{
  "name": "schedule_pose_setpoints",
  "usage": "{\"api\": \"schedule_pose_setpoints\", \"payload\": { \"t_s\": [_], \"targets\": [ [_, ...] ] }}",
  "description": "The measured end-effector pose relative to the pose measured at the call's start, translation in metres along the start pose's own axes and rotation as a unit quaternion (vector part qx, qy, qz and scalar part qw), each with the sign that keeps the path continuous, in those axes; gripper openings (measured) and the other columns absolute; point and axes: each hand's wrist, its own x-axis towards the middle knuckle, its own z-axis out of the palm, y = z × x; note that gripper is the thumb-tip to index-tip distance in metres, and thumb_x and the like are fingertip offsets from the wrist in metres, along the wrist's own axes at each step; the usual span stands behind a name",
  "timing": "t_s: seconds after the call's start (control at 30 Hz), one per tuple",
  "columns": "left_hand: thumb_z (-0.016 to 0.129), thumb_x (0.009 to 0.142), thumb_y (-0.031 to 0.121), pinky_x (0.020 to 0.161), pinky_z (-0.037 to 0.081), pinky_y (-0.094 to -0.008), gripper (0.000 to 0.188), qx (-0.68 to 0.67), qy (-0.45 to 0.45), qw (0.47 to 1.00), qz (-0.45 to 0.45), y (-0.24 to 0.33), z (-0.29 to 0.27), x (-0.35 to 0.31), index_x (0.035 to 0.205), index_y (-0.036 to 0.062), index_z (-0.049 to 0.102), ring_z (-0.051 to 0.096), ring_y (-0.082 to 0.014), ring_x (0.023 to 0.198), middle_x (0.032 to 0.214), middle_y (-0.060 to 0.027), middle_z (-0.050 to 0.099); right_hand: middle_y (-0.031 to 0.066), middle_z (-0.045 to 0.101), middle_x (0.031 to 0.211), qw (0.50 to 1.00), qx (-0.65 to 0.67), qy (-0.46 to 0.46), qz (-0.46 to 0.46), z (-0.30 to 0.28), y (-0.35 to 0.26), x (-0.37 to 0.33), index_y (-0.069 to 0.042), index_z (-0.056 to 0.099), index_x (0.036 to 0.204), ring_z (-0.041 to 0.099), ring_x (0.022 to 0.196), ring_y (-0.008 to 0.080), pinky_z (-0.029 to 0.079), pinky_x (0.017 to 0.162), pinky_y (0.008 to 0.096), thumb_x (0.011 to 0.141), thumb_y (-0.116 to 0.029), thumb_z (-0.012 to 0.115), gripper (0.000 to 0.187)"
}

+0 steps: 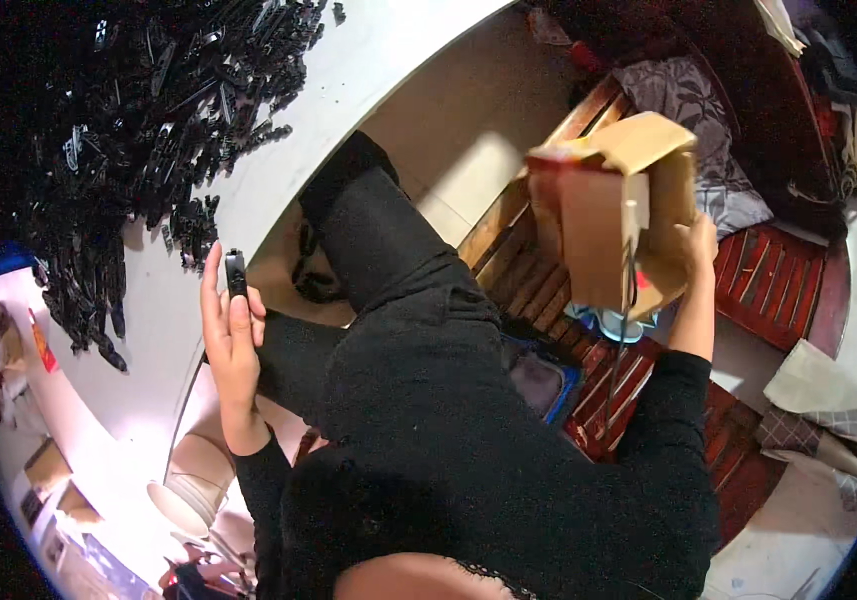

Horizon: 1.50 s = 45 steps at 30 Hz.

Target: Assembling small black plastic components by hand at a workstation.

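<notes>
My left hand [234,350] is raised beside the edge of the white table, its thumb and fingers closed on a small black plastic clip-like part [237,272]. On the tabletop just beyond it, many similar black plastic parts [159,120] lie in a heap. Out to the right, my right hand [698,246] grips the side wall of an open cardboard box [594,240]. The box is tilted, with its flaps standing out, above a slatted wooden bench. Its inside shows only in part, with a small red patch low down.
The white table [379,60] curves along the left. Under the box, on the red-brown bench [769,285], sits a blue and white item [621,325]. A grey patterned cushion [684,95] is at the back right. Folded cloths [834,395] lie far right, a pale bin-like container [184,505] lower left.
</notes>
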Motion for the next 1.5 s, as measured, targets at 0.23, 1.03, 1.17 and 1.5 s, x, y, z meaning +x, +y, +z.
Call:
{"api": "schedule_pose_setpoints", "payload": {
  "t_s": [0.23, 1.03, 1.17, 1.5],
  "targets": [
    [0.039, 0.094, 0.019, 0.047, 0.026, -0.0143, 0.047, 0.000, 0.038, 0.999, -0.002, -0.003, 0.006, -0.001, 0.138, 0.0092, 0.024, 0.031, -0.0023, 0.051, 0.071, -0.0001, 0.046, 0.0145, 0.061, 0.107, 0.975, 0.006, 0.080, 0.205, -0.017, -0.009, 0.049, -0.010, 0.060, 0.107, 0.059, 0.096, 0.0310, 0.049, 0.078, 0.0428, 0.069, -0.045, 0.068, 0.052],
    [0.040, 0.094, 0.017, 0.046, 0.026, -0.0144, 0.048, -0.016, 0.013, 1.000, -0.012, -0.026, -0.004, 0.003, 0.139, 0.0103, 0.024, 0.032, -0.0024, 0.051, 0.071, 0.0002, 0.046, 0.0031, 0.051, 0.055, 0.910, 0.391, -0.098, -0.099, -0.213, 0.003, -0.069, 0.004, 0.051, 0.116, 0.046, 0.043, 0.0085, 0.033, 0.037, 0.0219, 0.082, -0.010, 0.050, 0.037],
    [0.040, 0.093, 0.015, 0.047, 0.027, -0.0147, 0.049, -0.009, 0.005, 1.000, -0.015, -0.029, 0.004, 0.000, 0.139, 0.0102, 0.023, 0.033, -0.0024, 0.051, 0.071, 0.0000, 0.047, 0.0056, 0.057, 0.057, 0.930, 0.083, -0.354, -0.048, -0.120, 0.043, -0.066, 0.000, 0.065, 0.081, 0.052, 0.047, 0.0135, 0.039, 0.040, 0.0307, 0.079, -0.012, 0.054, 0.016],
    [0.042, 0.093, 0.017, 0.047, 0.028, -0.0152, 0.050, -0.017, 0.024, 1.000, -0.006, -0.037, -0.009, -0.013, 0.139, 0.0104, 0.023, 0.033, -0.0025, 0.052, 0.071, 0.0000, 0.048, -0.0038, 0.031, 0.048, 0.591, 0.741, -0.187, -0.257, -0.081, -0.108, -0.118, -0.016, 0.036, 0.061, 0.034, 0.042, 0.0092, 0.026, 0.039, 0.0241, 0.091, -0.035, 0.044, 0.037]
  ]
}}
